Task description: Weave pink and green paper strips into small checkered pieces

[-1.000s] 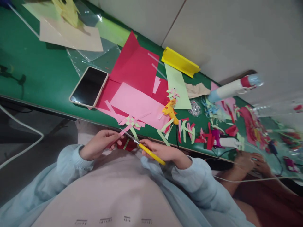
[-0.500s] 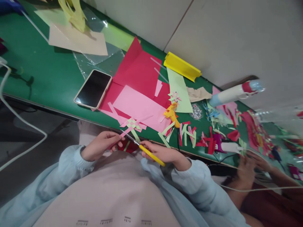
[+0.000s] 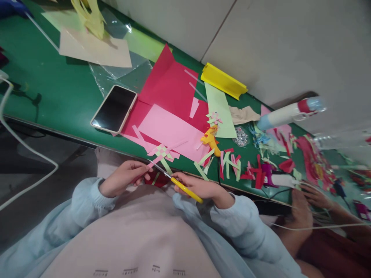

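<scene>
My left hand (image 3: 126,174) pinches a pink paper strip (image 3: 155,161) in front of the table edge. Yellow-handled scissors (image 3: 185,189) are in my right hand (image 3: 203,186), their metal blades pointing left and reaching the strip near my left fingertips. Whether the blades cut into it, I cannot tell. Just beyond, a woven piece of pink and light green strips (image 3: 162,150) lies against a pink sheet (image 3: 174,130). Part of a dark red sheet (image 3: 158,179) shows below the table edge, between my hands.
A phone (image 3: 114,108) lies left of red paper (image 3: 171,83). Further right are an orange-yellow figure (image 3: 212,141), a yellow holder (image 3: 223,81), cut strips (image 3: 230,164) and a bottle (image 3: 290,112). Another person's hands (image 3: 304,202) work at the right. A white cable (image 3: 29,146) hangs at left.
My hands, the scissors and the pink strip hold almost the same position. At the right, the other person's hands have shifted slightly.
</scene>
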`<state>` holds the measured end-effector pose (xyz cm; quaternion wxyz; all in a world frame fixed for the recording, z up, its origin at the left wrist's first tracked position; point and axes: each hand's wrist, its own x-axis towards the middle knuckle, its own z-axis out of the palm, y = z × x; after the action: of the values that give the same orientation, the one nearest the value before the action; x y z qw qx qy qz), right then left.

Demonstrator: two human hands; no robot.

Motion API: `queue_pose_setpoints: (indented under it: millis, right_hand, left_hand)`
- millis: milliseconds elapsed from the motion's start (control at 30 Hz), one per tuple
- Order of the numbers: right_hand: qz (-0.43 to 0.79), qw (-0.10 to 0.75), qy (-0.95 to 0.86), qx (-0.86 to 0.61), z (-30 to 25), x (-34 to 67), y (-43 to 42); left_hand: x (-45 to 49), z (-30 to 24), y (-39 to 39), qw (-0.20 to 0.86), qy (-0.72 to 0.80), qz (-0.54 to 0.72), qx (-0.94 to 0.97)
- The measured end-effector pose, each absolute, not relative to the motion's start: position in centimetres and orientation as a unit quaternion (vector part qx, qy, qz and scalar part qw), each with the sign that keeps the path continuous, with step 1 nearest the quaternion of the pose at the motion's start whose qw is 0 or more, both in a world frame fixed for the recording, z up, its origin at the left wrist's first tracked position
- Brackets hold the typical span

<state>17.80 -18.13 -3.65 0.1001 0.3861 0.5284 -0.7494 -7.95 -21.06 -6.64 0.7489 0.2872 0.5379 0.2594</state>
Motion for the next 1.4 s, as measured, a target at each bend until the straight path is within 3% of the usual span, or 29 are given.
queue_pose_setpoints:
  millis: [333,1400]
  right_hand:
    - [-0.688,0.120,0.604,0.384,-4.3,18.0,-17.5]
    - [-0.677,0.226,0.607,0.349,-1.2,16.4,-13.8]
  left_hand:
    - [-8.0,-6.5,-21.0,0.746,0.538,0.261,0.294]
    - [-9.3,-6.5,-21.2,0.751,0.537,0.265,0.277]
